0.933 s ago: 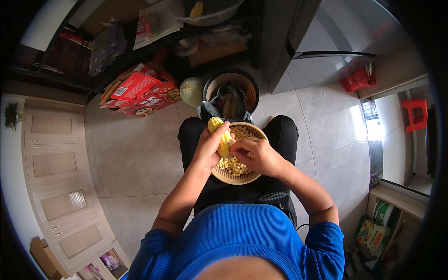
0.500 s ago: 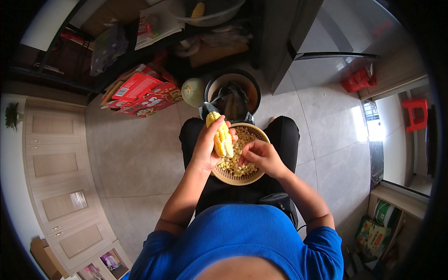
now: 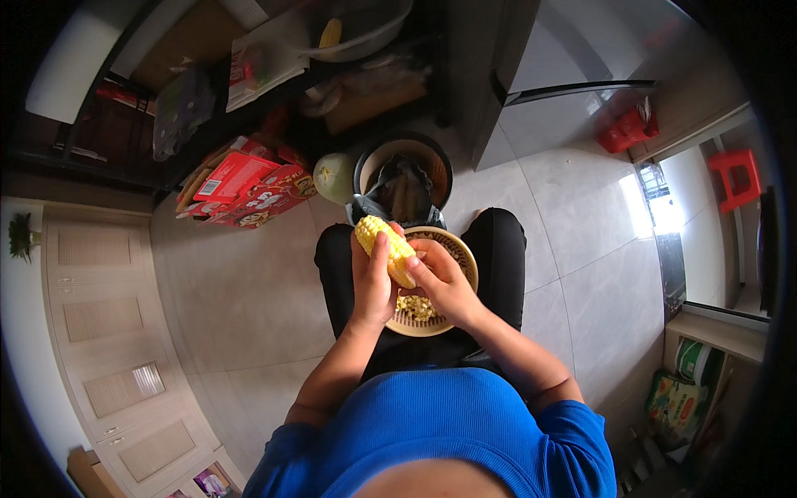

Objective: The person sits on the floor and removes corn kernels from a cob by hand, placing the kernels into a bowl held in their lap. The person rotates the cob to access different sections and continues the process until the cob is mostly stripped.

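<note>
A yellow corn cob [image 3: 380, 241] is held at a slant above my lap. My left hand [image 3: 374, 287] is closed around it, with the thumb lying along its side. At the cob's near end, my right hand [image 3: 445, 286] presses its thumb against the kernels, the other fingers curled behind. Both hands are over a round tan basket [image 3: 413, 331] between my thighs. Loose corn kernels [image 3: 418, 308] lie in it, partly hidden by my hands and the cob.
Beyond the basket stands a dark-rimmed bin [image 3: 444, 158] with a black bag [image 3: 390, 195] over its edge. A pale green melon [image 3: 333, 178] and red cardboard boxes [image 3: 249, 187] sit to its left. Another cob [image 3: 330, 33] lies in a clear bowl [image 3: 378, 37] on the shelf.
My right hand has moved up and left from over the kernels onto the cob. The cob has tilted more to the left. The whole view has shifted slightly.
</note>
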A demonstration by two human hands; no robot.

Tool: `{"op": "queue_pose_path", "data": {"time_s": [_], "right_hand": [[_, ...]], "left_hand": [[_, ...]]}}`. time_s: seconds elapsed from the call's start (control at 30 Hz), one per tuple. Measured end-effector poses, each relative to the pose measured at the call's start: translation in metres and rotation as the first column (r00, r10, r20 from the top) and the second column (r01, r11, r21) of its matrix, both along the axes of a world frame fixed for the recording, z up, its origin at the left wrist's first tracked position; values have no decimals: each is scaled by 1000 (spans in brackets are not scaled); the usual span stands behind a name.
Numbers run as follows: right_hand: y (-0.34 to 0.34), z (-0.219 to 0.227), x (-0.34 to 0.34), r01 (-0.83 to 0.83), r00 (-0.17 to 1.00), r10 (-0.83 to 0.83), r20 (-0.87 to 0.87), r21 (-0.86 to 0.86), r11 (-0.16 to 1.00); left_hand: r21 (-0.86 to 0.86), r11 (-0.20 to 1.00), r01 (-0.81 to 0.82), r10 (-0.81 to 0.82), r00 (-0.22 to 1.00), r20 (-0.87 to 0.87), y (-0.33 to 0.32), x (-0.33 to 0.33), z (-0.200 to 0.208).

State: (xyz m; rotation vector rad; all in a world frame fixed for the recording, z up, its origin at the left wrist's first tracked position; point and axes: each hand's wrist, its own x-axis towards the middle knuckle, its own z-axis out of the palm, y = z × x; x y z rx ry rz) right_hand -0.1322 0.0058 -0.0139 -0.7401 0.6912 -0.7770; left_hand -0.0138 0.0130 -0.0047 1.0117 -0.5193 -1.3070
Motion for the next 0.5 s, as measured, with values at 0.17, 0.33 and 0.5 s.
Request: {"op": "queue_pose_path", "data": {"time_s": [0.17, 0.33, 0.5], "right_hand": [[13, -7, 19, 115, 910, -250, -332, -377, 919], [12, -5, 26, 150, 869, -322, -376, -420, 895], [9, -11, 22, 156, 915, -277, -293, -376, 913]], "left_hand": [[-27, 980, -196, 197, 952, 234, 2, -10, -11], [-67, 949, -308, 315, 926, 209, 1, -17, -12], [-106, 940, -325, 341, 914, 220, -2, -17, -13]]}}
